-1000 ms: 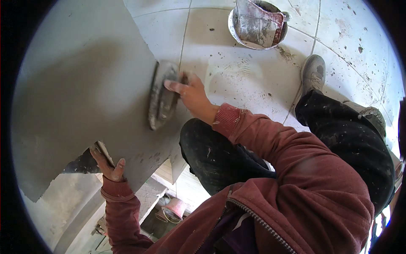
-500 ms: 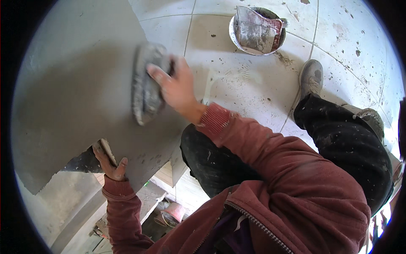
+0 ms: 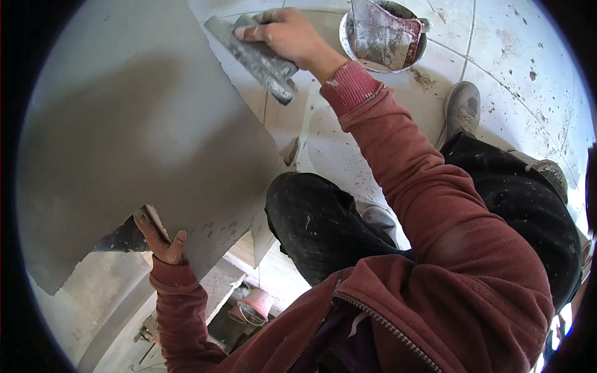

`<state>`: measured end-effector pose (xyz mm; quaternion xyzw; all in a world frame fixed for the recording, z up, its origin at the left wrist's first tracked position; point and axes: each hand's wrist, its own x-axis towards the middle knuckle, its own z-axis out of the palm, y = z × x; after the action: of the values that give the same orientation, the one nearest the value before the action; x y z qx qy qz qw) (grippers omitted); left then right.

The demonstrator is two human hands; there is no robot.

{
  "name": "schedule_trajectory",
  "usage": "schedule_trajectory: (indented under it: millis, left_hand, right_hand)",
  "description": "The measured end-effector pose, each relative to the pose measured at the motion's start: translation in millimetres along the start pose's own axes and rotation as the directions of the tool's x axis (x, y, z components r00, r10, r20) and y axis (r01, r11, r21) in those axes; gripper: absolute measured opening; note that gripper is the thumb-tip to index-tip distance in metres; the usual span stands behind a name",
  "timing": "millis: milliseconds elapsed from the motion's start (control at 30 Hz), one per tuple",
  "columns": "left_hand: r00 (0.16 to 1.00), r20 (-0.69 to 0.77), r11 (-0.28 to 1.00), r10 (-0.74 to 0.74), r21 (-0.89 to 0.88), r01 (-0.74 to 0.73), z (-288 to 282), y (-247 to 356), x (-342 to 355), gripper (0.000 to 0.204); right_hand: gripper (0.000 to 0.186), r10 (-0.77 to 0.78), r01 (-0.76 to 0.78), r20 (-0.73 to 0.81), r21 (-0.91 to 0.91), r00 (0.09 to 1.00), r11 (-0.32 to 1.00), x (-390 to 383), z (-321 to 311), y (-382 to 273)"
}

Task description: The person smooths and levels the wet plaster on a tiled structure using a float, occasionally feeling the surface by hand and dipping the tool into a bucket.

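Observation:
A large grey sheet-like panel with a smooth, plaster-like face and ragged edges fills the left side. My right hand is closed around the handle of a grey, crusted plastering trowel. The trowel is over the panel's far right edge, tilted, its blade pointing down toward the floor; whether it touches the panel I cannot tell. At a notch in the panel's near edge, my left hand grips the edge, the thumb apart from the fingers. Some of its fingertips are hidden behind the edge.
On the pale tiled floor, spotted with dried splashes, stands a round bucket with a red-handled, plaster-smeared tool in it. My black-trousered knee is beside the panel. A pink bucket stands lower down, near a plank.
My right hand and the trowel have moved off the panel's middle, away from me and to the right, and the trowel has turned. My left hand stays at the notch.

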<state>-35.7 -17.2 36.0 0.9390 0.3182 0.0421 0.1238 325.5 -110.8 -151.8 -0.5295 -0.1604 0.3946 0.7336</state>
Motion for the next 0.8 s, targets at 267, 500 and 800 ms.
schedule_trajectory:
  millis: [267,500,800]
  left_hand:
    - [1.000,-0.012,1.000,-0.008,-0.006,0.008,3,-10,-1,0.112]
    - [0.997,0.021,0.997,-0.077,0.021,0.076,0,-8,-6,0.117]
    - [0.989,0.044,0.990,-0.139,-0.021,0.140,-3,8,-2,0.119]
  right_hand:
    - [0.043,0.183,-0.073,0.278,-0.364,0.943,0.929,6,9,75]
    - [0.030,0.216,-0.229,0.219,0.034,0.951,0.973,-6,13,66]
    - [0.028,0.470,-0.504,0.188,0.235,0.862,0.831,-52,-9,132]
